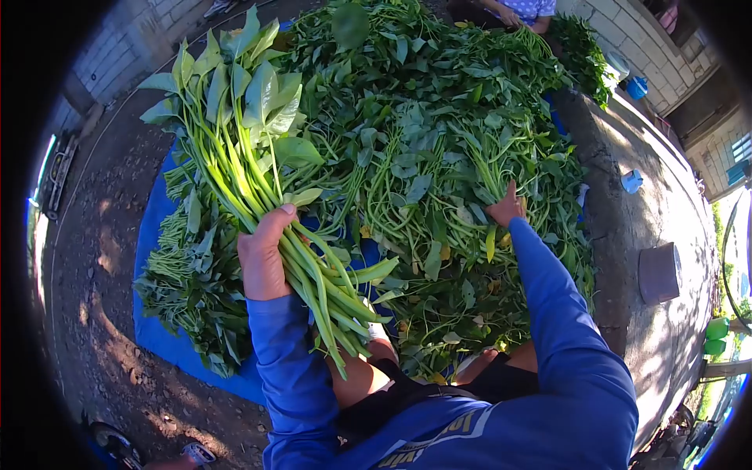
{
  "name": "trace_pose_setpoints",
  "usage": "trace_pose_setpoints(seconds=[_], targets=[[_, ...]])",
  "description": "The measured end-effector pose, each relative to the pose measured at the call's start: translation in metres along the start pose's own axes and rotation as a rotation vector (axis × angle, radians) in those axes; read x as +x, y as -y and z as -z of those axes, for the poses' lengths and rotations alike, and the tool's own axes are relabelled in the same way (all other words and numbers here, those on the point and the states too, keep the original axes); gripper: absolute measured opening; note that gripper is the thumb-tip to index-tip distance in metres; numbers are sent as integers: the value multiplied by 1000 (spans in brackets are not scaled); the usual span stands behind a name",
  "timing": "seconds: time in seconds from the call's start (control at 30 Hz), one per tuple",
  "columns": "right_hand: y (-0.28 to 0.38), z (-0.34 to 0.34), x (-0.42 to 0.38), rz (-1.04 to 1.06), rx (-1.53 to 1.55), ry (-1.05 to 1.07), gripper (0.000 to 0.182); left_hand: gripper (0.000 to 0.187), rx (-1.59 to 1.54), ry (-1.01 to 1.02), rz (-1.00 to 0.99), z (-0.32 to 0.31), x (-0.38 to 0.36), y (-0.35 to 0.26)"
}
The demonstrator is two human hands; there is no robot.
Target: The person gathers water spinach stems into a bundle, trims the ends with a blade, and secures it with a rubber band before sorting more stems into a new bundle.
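My left hand (266, 254) is wrapped round a thick bunch of leafy green stems (235, 172), holding it up with the leaves toward the top left and the pale stem ends down over my lap. My right hand (509, 207) reaches out to the pile of greens (423, 157), one finger stretched out over the stems. Its other fingers are partly hidden, and whether they hold a stem I cannot make out. Under the raised bunch, at the left, lie stacked bundles of greens (196, 274) on a blue sheet (168, 345).
Another person's hands (509, 16) hold greens at the top. A concrete ledge (627, 235) runs along the right, bearing a brown pot (659, 273) and a light blue cup (631, 182). Yellow leaves lie among the greens. Bare ground (102, 274) is at the left.
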State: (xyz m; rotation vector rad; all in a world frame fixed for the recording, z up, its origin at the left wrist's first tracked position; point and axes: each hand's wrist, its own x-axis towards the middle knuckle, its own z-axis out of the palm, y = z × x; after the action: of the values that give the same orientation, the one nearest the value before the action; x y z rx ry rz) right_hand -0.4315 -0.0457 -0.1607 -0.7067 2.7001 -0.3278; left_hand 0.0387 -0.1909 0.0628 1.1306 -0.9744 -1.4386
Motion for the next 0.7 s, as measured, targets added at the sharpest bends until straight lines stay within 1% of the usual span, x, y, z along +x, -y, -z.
trace_pose_setpoints(seconds=[0.03,0.1,0.17,0.23,0.33,0.37,0.4,0.47,0.5,0.6,0.63,0.7], targets=[[-3,-7,3,33,2,-9,131,32,1,3,10,4,3,3],[-10,-3,11,51,86,83,130,31,-6,25,69,7,6,7],[-18,2,26,49,43,75,133,30,-45,70,156,8,3,6],[-27,9,39,105,99,66,123,29,-85,74,191,5,3,8],[-45,34,52,163,332,123,115,30,-99,67,190,-2,3,7],[-69,28,85,159,506,236,94,32,-96,65,191,-6,1,8],[-69,43,76,137,560,266,87,30,-105,83,205,-9,0,9],[-51,95,49,101,672,322,74,28,-126,121,225,-9,1,9],[-51,107,45,78,733,303,54,28,-116,143,243,-7,2,9],[-47,142,33,148,786,351,50,29,-78,93,180,-14,-6,7],[-46,153,28,154,808,362,46,29,-88,98,179,-15,-7,7],[-44,183,19,138,745,324,44,29,-102,103,181,-15,-9,7]])
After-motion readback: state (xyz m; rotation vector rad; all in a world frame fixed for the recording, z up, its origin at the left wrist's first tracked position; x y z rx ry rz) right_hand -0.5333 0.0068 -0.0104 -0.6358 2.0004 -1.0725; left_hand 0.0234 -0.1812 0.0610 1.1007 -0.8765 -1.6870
